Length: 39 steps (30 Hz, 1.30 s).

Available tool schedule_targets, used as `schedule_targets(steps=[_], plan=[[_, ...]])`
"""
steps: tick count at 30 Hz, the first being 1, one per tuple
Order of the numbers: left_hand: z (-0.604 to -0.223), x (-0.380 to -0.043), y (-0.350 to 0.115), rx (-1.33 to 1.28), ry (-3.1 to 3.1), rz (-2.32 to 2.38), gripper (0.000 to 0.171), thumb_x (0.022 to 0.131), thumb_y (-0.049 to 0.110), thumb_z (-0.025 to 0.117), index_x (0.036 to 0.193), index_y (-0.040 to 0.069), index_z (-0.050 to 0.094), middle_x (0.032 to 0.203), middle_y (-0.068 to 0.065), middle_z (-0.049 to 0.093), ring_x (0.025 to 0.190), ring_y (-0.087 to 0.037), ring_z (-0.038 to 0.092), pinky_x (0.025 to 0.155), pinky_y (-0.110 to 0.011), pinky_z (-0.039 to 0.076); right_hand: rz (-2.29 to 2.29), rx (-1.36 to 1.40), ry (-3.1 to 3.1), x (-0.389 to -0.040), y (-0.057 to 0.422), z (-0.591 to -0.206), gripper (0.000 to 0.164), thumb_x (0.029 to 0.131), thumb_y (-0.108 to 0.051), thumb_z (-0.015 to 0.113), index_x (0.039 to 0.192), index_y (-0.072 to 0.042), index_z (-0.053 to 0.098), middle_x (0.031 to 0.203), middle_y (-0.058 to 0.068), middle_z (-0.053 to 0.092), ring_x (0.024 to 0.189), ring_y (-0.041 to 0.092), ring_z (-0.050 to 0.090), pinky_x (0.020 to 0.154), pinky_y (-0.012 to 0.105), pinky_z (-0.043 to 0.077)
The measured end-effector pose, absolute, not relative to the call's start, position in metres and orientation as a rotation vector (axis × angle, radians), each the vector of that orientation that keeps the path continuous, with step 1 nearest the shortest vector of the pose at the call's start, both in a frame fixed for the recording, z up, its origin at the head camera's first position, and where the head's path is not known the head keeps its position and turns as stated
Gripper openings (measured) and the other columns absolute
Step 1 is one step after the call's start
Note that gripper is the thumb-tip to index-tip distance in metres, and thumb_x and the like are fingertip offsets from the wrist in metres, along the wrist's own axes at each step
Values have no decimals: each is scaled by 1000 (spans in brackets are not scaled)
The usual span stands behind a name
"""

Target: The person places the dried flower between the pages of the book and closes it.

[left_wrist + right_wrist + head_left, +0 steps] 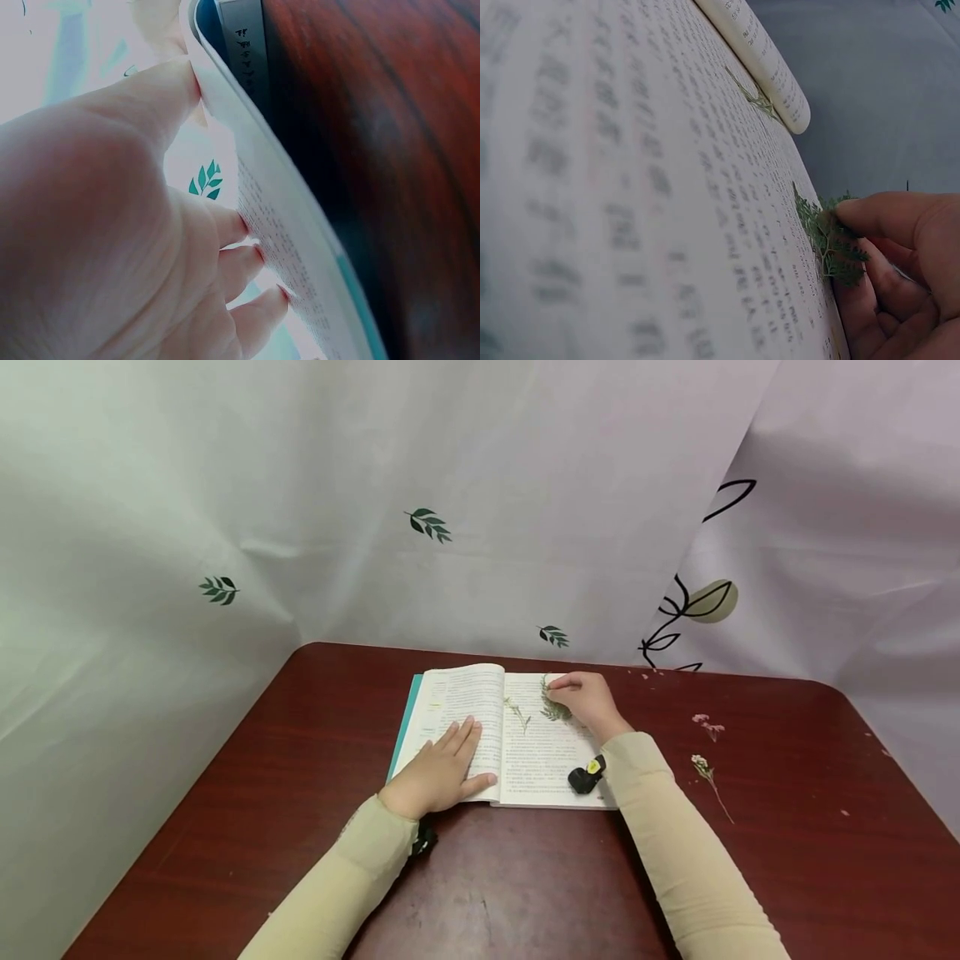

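Note:
An open book (540, 781) lies on the dark red table, its left pages bulging up beside the spine. My left hand (438, 768) is spread on the left page, fingertips pressing the paper; the left wrist view shows its thumb (142, 94) at the page's curved edge. With thumb and forefinger my right hand (588, 700) pinches a green fern-like leaf sprig (832, 240) at the upper part of the right page. A thin pale flower sprig (517, 714) rests on the right page close to the spine.
Right of the book, a small pink flower sprig (707, 727) and a white flower with a long stem (708, 781) lie on the table (810, 860). Tiny petal bits are scattered near the back and right edges. A pale curtain (480, 485) with leaf prints hangs behind the table.

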<state>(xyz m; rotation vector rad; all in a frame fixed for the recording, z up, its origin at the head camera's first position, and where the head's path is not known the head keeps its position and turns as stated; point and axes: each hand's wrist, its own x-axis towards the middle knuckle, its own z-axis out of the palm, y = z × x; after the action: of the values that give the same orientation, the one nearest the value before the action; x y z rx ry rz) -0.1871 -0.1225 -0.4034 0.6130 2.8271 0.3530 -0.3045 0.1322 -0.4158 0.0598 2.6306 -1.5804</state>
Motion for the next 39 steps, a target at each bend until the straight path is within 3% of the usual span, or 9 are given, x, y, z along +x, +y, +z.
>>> schedule_targets(steps=[11,21,39], plan=[[-402,-186,-122,604,2824,368,83,104,54,49,161,1,21,168,-15,16,155,-33,15,118,-60,25,-1541,-14,2663,-300,137,-411,20,93,-13,74,111,-5,76,104,13,72,91,23,66,72,31,53],[-402,-187,-122,616,2826,359,82,104,53,48,161,0,21,168,-15,16,154,-33,15,118,-60,25,-1469,-111,2743,-289,145,-400,22,97,-14,69,114,-2,74,107,15,71,98,30,65,85,42,53],[-403,-187,-122,618,2829,359,82,104,53,49,160,0,22,168,-15,17,154,-33,16,118,-59,25,-1384,-326,2911,-265,176,-375,20,99,-16,67,108,-1,75,98,13,73,85,24,68,74,34,55]])
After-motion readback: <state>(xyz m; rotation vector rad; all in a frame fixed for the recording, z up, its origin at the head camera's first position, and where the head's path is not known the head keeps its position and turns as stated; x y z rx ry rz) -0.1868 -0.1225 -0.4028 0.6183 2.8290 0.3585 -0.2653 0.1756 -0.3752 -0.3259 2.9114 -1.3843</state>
